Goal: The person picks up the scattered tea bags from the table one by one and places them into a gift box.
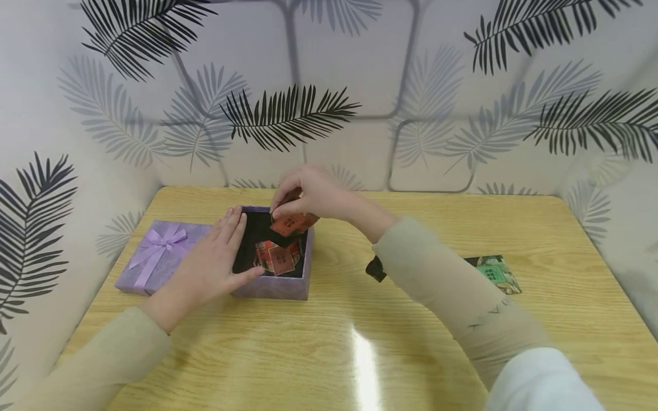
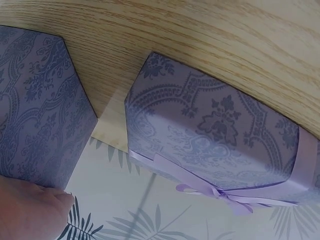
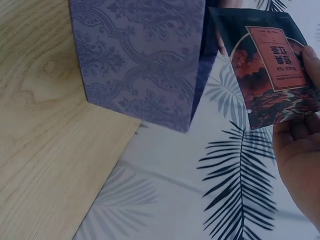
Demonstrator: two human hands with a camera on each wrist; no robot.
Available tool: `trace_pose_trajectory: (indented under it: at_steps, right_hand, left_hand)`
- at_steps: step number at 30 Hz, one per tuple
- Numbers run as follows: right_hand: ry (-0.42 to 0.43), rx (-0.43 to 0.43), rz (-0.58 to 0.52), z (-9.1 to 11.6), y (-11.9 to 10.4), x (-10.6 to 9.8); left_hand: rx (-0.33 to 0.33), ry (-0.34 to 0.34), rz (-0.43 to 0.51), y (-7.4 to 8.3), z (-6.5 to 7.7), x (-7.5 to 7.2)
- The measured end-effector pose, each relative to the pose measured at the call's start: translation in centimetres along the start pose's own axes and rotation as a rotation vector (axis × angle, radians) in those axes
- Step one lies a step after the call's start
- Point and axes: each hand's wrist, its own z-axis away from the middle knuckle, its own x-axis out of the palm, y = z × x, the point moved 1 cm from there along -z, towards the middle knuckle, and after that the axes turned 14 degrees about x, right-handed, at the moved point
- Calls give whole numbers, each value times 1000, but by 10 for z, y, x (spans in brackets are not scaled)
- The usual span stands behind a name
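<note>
A purple patterned gift box (image 1: pixel 271 288) stands with its black interior facing up. Inside it lie red tea sachets (image 1: pixel 282 260). My left hand (image 1: pixel 211 257) rests on the box's left edge, fingers extended and thumb along the near rim; the left wrist view shows only part of that hand (image 2: pixel 32 210) against the box wall. Over the far right of the box, my right hand (image 1: pixel 321 195) pinches a red and black tea sachet (image 1: pixel 293 224). In the right wrist view this tea sachet (image 3: pixel 270 60) reads "BLACK TEA" on its label, held near its edge between thumb and fingers.
Left of the box lies its purple lid (image 1: pixel 159 251) with a lilac ribbon bow, partly behind the left hand. A green-labelled sachet (image 1: pixel 494 274) lies to the right, partly covered by the right sleeve. Beside that sleeve is a small black object (image 1: pixel 376 269). Patterned fabric hangs behind the wooden table (image 1: pixel 319 354).
</note>
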Motion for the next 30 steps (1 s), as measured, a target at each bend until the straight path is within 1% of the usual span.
trace_pose_trajectory:
  at_steps: [4,7,10,13,16,23,30]
  right_hand:
    - [-92,-21,85,-6,-2,15]
    - [-153,-26,111,-11,0,27]
    - [-190,-24,124,-14,1,37]
    - [-194,-15,144,-16,1,45]
    - [-190,0,154,-18,6,52]
    - [-180,32,107,-21,19,66]
    - [-138,56,165,-24,23,72]
  left_hand:
    - [1,2,5,0,0,1]
    - [-1,5,17,-1,-1,1]
    - [-2,5,26,-1,-1,1]
    - [-1,6,26,-1,-1,0]
    - [5,14,21,-1,-1,1]
    - [-1,14,27,-2,-1,1]
    - [-7,7,28,-2,-1,0]
